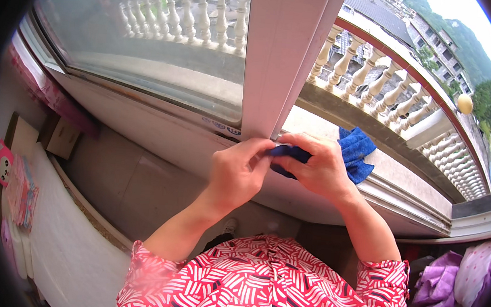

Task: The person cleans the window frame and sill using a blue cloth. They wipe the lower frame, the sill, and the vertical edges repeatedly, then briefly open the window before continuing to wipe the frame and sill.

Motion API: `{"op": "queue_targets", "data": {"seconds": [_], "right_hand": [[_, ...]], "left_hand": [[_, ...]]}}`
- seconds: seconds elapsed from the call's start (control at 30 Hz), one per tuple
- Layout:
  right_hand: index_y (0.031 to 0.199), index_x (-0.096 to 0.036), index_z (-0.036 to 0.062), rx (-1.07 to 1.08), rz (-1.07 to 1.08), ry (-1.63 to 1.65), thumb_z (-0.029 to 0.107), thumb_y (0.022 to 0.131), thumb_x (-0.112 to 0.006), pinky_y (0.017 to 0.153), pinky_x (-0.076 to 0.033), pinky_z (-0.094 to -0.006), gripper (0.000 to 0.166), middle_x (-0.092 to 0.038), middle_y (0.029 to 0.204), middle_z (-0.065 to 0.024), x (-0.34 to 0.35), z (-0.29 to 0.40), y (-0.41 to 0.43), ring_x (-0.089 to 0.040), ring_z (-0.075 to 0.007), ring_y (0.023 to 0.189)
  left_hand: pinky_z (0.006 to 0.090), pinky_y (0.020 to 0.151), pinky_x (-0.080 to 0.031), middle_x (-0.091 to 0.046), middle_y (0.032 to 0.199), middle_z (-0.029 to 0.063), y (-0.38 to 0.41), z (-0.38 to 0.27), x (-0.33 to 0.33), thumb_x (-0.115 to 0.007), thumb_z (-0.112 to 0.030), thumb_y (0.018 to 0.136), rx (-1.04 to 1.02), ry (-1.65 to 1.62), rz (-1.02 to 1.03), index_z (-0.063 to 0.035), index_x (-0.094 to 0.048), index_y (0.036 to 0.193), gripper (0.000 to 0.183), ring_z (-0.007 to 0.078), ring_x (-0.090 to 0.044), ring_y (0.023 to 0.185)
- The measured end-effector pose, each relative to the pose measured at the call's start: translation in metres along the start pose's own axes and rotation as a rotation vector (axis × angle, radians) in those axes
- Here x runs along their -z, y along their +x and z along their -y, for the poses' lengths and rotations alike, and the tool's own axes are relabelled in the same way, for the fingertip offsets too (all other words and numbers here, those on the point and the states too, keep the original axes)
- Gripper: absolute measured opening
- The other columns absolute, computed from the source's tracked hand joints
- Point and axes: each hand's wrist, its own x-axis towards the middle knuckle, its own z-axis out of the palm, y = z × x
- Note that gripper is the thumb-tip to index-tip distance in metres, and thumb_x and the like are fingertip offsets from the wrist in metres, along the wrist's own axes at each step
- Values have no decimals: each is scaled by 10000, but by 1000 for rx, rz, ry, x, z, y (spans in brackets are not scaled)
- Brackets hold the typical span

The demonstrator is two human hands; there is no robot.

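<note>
A blue cloth (356, 155) is gripped in my right hand (321, 164), its loose end hanging out behind the knuckles over the window sill. A darker fold of it passes between thumb and fingers toward my left hand (241, 166), whose thumb and forefinger pinch the tip. Both hands meet at the lower corner of the sliding window's white frame (285, 61). A small pale bit shows at the fingertips, too small to name. The window pane (158, 55) lies to the left, with the window track (410, 199) running off to the right.
Outside stands a balcony balustrade (376, 79) with a rounded rail. At left are a white tabletop (69, 243), a stack of colourful papers or booklets (24, 194) and a pink curtain (54, 86). Purple fabric (439, 279) lies at lower right. The window wall (159, 146) borders the floor.
</note>
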Motion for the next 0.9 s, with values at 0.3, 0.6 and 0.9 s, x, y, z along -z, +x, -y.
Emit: {"op": "queue_targets", "data": {"seconds": [0.3,0.6,0.9], "right_hand": [[834,-644,86,106,-71,-376,91,666,-698,563,-488,-359,176,-577,713,-83,-9,6,3,-598,-260,647],[887,-599,33,140,105,-280,118,718,-681,640,-488,-391,206,-548,919,-124,-3,19,-9,-591,-297,816],[861,-625,67,85,-24,-118,70,710,-660,607,-484,-391,155,-605,743,-110,-6,10,6,-613,-309,704]], "left_hand": [[208,578,-463,-654,891,75,-29,15,22,-605,17,821,13,-62,-119,4,-584,1047,227,84,-583,667],[234,583,-471,-641,852,85,-37,14,26,-619,24,794,-12,-17,-111,-8,-598,1006,215,130,-607,675],[201,550,-440,-644,880,65,-39,17,34,-610,19,812,-36,19,-114,-17,-597,1006,197,84,-563,631]]}}
